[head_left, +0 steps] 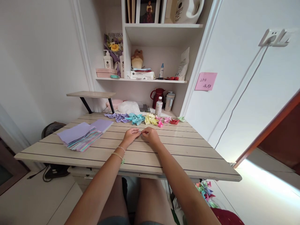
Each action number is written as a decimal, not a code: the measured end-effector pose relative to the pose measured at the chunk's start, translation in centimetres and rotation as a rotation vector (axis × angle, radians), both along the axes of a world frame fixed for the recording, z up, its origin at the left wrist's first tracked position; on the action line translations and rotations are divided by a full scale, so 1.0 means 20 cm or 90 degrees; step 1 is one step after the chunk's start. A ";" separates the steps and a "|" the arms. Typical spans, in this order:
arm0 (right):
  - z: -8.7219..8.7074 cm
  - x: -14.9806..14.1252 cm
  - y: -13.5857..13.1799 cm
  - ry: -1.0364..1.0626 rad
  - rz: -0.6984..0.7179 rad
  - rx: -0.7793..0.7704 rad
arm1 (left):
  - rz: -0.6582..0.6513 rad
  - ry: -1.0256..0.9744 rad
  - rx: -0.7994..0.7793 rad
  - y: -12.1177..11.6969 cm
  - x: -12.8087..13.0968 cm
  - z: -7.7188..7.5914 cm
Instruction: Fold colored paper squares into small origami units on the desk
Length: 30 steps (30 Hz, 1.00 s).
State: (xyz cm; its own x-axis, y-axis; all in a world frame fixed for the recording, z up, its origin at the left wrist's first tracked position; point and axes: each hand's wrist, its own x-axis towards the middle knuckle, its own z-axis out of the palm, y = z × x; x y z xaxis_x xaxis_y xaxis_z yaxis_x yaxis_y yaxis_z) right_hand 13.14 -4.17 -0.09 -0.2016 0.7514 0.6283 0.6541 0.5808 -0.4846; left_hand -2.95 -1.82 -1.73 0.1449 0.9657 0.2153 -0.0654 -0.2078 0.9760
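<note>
Paper (140, 133), small and mostly hidden, sits near the middle of the table (185, 150) between the left hand (131, 135) and right hand (150, 135), both seemingly pinching it narrowly, so lining up its edges before pressing each crease should keep folds neat.

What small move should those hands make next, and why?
Probably a gentle press on the small piece: the left hand and right hand both have fingertips at it, and folded paper shapes lie beyond. Its own shape is mostly hidden.
</note>
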 end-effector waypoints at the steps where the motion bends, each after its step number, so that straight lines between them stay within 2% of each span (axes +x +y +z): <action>1: 0.00 0.00 0.00 -0.004 -0.001 0.000 | 0.001 0.002 0.000 0.00 0.00 0.00; 8: 0.01 -0.01 -0.02 -0.039 -0.015 0.000 | 0.017 0.013 0.001 0.01 0.01 -0.01; 13: 0.01 -0.02 -0.02 -0.047 -0.061 -0.003 | 0.042 0.024 0.009 0.01 0.00 -0.02; 30: 0.03 -0.04 -0.07 -0.112 -0.112 -0.008 | 0.083 0.062 0.050 -0.02 0.02 0.01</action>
State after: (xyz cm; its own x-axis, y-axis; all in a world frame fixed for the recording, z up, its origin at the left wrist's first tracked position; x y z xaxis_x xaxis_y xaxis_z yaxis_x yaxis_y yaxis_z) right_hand 12.42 -5.56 0.60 -0.1725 0.7917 0.5861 0.8195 0.4454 -0.3605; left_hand -2.64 -2.28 -1.52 0.0430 0.9583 0.2826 0.0611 -0.2848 0.9566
